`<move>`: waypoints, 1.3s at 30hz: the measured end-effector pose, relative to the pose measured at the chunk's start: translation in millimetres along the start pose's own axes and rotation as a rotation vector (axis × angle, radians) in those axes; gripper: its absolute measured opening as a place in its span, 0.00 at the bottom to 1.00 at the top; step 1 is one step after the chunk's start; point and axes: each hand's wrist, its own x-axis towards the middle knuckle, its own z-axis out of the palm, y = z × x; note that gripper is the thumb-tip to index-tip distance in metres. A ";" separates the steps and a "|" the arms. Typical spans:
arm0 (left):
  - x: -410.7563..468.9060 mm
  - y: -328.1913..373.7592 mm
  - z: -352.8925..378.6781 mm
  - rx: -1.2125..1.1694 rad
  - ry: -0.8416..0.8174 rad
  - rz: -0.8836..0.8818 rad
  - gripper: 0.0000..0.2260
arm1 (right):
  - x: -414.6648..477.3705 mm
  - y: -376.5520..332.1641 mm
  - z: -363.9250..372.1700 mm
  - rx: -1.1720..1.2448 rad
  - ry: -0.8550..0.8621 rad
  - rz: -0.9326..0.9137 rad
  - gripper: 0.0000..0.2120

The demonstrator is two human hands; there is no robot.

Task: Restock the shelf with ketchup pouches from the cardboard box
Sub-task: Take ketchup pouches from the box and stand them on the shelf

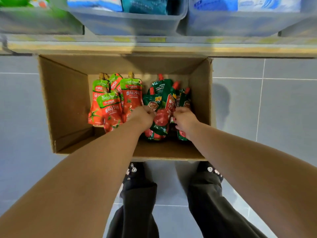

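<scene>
Your left grip and right grip each curl their fingers round the dark-green ketchup pouches, heaped at 3 o'clock inside the cardboard box. The light-green ketchup pouches lie at 9 o'clock. The shelf runs at the box's 12 o'clock, carrying clear bins.

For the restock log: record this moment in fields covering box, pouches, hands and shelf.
container: cardboard box, open, on the tiled floor below the shelf
left side inside: light green pouches, overlapping
right side inside: dark green pouches, red caps
hands: left hand and right hand both grip the dark green pouches
above: plastic bins of blue packs
</scene>
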 end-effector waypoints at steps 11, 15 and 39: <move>-139.7 51.7 -64.9 -0.210 -0.018 0.101 0.03 | -140.9 -30.9 -60.0 0.186 -0.102 0.093 0.12; -168.5 94.1 -67.9 -0.146 -0.088 0.285 0.06 | -181.1 -47.5 -94.9 0.227 -0.102 0.045 0.16; -203.4 411.8 10.3 -0.308 0.362 0.530 0.19 | -220.3 -180.0 -353.9 -0.024 0.349 -0.818 0.18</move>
